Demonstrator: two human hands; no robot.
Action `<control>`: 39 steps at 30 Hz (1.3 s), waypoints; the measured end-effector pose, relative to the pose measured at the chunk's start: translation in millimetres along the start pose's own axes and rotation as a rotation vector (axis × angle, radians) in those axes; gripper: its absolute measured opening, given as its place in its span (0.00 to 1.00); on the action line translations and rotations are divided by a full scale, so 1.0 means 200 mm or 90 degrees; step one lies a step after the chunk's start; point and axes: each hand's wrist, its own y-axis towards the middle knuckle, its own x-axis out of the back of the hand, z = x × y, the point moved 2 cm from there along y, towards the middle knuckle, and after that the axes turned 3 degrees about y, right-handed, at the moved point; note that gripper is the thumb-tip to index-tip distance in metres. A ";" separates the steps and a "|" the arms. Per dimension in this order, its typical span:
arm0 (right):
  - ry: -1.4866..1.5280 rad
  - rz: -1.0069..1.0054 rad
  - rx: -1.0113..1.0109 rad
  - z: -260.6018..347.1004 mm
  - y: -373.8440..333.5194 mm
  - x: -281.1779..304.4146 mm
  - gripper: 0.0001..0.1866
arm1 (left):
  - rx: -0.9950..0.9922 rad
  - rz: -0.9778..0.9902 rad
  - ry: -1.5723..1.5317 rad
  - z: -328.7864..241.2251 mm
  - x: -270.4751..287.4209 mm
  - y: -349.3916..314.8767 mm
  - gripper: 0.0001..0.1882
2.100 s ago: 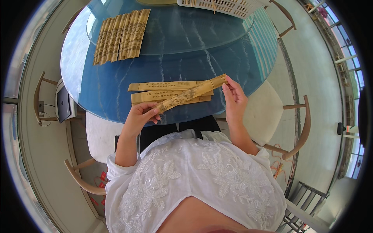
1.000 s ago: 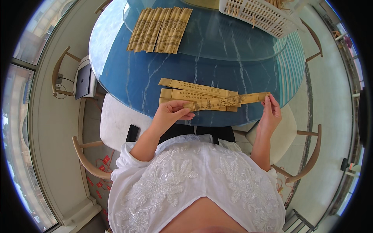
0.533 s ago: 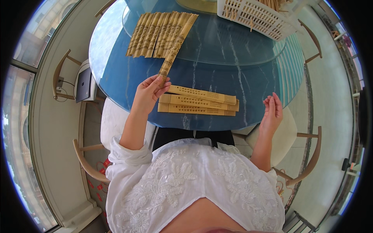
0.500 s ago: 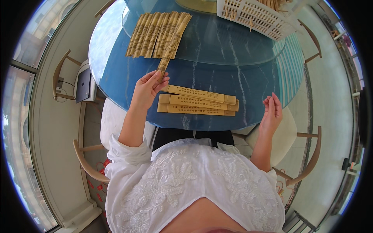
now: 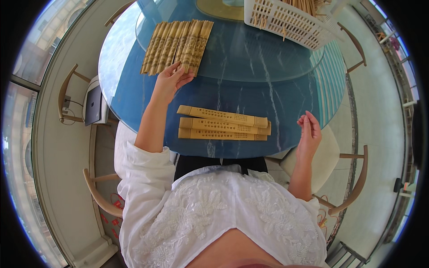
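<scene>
My left hand [image 5: 169,82] is at the near end of a row of long brown paper chopstick sleeves [image 5: 172,47], lying side by side with dark printing. Its thumb and fingers close round the lower end of a sleeve [image 5: 199,47] at the row's right side; the fingers partly hide that end. Closer to me lies a small fanned stack of flat paper sleeves [image 5: 223,127], which neither hand touches. My right hand [image 5: 309,129] is held up near the table's right edge, fingers curled together, with nothing visible in them.
A white plastic basket [image 5: 286,24] of wooden chopsticks [image 5: 298,7] stands at the far right on the round glass turntable [image 5: 250,73]. Beneath is the blue marbled table [image 5: 214,96]. Wooden chairs surround it; a laptop [image 5: 93,105] rests on the left one.
My left hand has moved away from me, bringing its slanting sleeve into line with the row's right side. My right hand stays raised at nearly the same place.
</scene>
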 end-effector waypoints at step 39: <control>-0.960 0.516 -0.159 0.21 2.08 -1.15 0.18 | -0.664 -0.204 0.470 0.02 0.04 -0.14 0.06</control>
